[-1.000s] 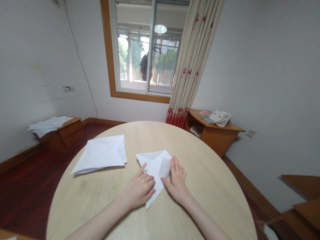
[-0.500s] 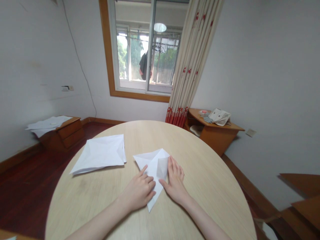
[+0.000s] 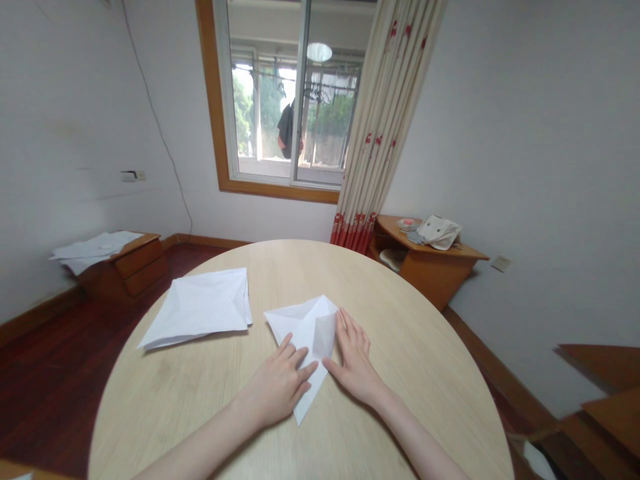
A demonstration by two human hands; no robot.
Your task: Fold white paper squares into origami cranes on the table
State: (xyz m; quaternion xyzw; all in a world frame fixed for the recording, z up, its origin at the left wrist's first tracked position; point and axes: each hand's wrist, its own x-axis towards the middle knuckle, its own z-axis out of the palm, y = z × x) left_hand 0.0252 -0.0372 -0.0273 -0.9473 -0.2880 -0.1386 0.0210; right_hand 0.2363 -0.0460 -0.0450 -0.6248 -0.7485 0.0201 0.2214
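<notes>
A sheet of folded white paper [image 3: 304, 328] lies near the middle of the pale round table [image 3: 420, 347], its sharpest point aimed at 6 o'clock and its other corners reaching to about 10 and 12 o'clock. A greyer flap [image 3: 325, 335] sits on its right half.

The left hand [image 3: 276, 387] comes in from 7 o'clock, palm down, its grip loose and spread, the fingers resting on top of the paper rather than closing around it. The right hand [image 3: 357, 367] is at about 4 o'clock, its grip also open: thumb and fingers stand apart, touching along the paper's right edge. Whether any right fingertip reaches beneath the sheet, I cannot tell.

Between 9 and 10 o'clock from the folded paper, well apart from it, is a stack of white paper [image 3: 203, 303], roughly squared, with creases on the top sheet. Beyond it, at 10 o'clock and off the table, a low brown drawer unit [image 3: 140, 267] carries more white sheets [image 3: 95, 247].

At 12 o'clock there is a sliding window [image 3: 267, 113] in a wooden frame, and at 1 o'clock a cream curtain [image 3: 377, 127] with red motifs. A wooden corner cabinet [image 3: 433, 280] stands at 2 o'clock, bearing a whitish cloth item [image 3: 439, 231] with dark dots.
</notes>
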